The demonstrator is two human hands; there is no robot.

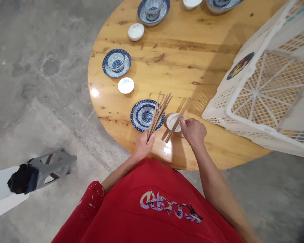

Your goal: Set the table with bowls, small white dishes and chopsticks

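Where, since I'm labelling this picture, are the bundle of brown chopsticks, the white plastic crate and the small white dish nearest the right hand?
Bundle of brown chopsticks [157, 118]: head view, its middle.
White plastic crate [231, 88]: head view, outer side wall.
Small white dish [171, 121]: head view, left part of its inside.

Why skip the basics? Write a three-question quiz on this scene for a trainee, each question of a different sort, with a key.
1. True or false: the left hand holds just one chopstick.
2. Multiple choice: what colour is the plastic crate?
A) dark green
B) off-white
C) black
3. Open: what small thing lies behind the right hand's chopsticks, as the head camera sees it?

Key:
1. False; it holds a bundle of chopsticks.
2. B
3. A small white dish.
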